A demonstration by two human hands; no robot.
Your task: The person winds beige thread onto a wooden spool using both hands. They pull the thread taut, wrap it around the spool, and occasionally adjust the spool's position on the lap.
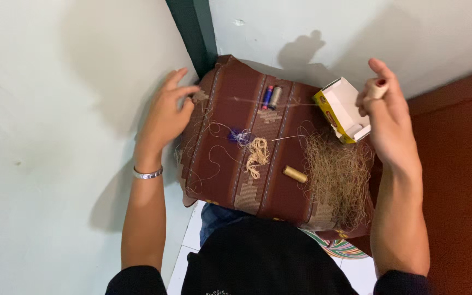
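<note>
Brown woven cloth (247, 147) was spread mid-frame as a work surface. A thread (279, 104) was stretched taut across it: its end was pinched by the left hand (167, 112), its spool (378, 88) gripped by the right hand (386, 117), beside a small open box (342, 109).

One camera only, worn on my head, looking almost straight down at close range. My dark shirt fills the bottom centre of the frame. My left hand (167, 112) sits upper left, my right hand (386, 117) upper right, and a brown woven cushion (230, 164) lies centre. Pale walls span the top and left.
</note>
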